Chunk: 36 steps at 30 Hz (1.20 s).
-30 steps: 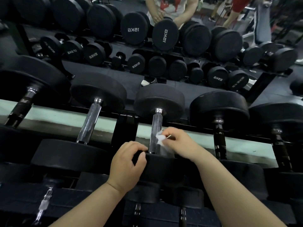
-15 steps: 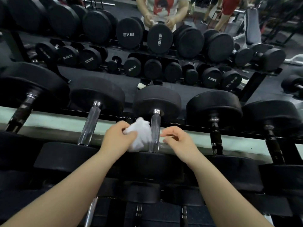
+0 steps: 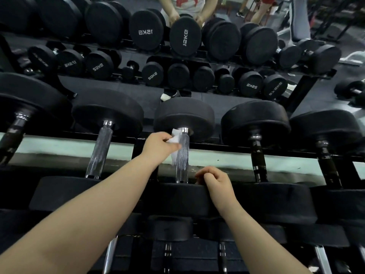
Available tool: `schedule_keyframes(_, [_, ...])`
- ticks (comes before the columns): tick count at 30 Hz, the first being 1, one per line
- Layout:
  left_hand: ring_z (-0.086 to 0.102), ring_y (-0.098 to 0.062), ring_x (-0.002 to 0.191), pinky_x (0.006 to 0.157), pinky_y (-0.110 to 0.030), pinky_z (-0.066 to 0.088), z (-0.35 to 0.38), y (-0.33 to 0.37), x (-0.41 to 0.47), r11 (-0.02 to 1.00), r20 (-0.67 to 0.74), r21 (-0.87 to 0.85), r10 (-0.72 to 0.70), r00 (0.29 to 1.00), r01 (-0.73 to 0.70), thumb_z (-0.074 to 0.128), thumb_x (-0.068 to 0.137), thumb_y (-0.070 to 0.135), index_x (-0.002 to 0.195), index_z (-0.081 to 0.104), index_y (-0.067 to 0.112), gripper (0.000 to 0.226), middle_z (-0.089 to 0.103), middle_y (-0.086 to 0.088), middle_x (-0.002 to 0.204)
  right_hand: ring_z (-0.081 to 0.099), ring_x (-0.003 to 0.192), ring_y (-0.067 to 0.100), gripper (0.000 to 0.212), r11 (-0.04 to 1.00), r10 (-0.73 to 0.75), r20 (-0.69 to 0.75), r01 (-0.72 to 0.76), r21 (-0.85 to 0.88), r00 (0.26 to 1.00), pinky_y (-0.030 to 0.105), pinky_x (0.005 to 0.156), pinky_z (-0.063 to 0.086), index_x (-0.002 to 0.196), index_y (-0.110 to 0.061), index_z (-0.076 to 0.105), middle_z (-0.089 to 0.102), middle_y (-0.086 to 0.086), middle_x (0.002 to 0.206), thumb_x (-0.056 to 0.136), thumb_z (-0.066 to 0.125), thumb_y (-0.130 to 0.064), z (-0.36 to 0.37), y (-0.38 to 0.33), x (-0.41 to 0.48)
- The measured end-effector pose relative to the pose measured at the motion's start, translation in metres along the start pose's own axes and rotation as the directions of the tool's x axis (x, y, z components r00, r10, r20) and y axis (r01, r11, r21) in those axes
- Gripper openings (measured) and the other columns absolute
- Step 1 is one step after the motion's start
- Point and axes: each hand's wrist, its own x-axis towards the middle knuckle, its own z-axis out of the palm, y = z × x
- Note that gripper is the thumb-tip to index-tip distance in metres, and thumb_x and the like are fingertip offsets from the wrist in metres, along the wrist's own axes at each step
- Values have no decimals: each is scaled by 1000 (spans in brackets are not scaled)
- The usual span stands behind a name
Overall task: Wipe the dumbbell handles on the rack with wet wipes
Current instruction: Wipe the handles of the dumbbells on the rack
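Left hand (image 3: 160, 148) pinches wet wipe (image 3: 174, 139) against far end of middle dumbbell handle (image 3: 182, 157); right hand (image 3: 216, 183) curled, empty, resting on its near weight (image 3: 177, 198).

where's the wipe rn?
Head view, centre: the wet wipe is pinched in the left hand against the left side of the middle dumbbell's chrome handle, near its far head.

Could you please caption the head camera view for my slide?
Left hand holds a wet wipe against a chrome dumbbell handle; right hand rests on its near weight.
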Motion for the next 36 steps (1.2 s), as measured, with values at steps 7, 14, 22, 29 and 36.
schedule_keyframes(7, [60,-16,76,77,-30,53,7,-6,9,956,59,-261,-121,991,132,61,85,30,67,61,12,26,61,-1,72,47,45,-2,36,998,47,-13,-47,49,999,11,48,38,59,-18,57,55,0,54,79,39,6,0,-2,-1])
schedule_keyframes(14, [54,-2,51,41,-3,40,10,-17,2,988,82,-84,-126,989,133,66,78,1,97,58,8,21,55,0,74,48,49,2,36,997,68,-4,-68,40,998,11,49,39,63,-17,57,55,2,56,81,38,7,-1,-4,-2])
schedule_keyframes(22, [49,1,56,46,0,37,12,-14,8,996,16,-80,-27,1000,28,63,78,-5,87,67,-2,10,54,7,65,48,57,14,36,998,63,-36,-62,28,997,16,49,38,60,-18,58,56,-2,53,81,40,5,-1,-4,-4])
schedule_keyframes(29, [48,16,40,49,-1,37,11,-20,8,1000,89,9,1,996,-2,63,75,-12,87,66,-8,14,53,6,62,46,56,14,37,997,71,-32,-70,44,997,14,46,36,59,-17,58,55,-3,51,81,40,6,-2,-4,-4])
schedule_keyframes(36, [46,-6,58,45,-2,37,8,-21,7,996,145,-45,-73,987,80,56,76,-16,71,57,10,27,53,3,64,47,53,10,37,997,70,-48,-67,44,996,14,47,37,59,-18,58,56,-7,45,81,41,6,-1,0,-4])
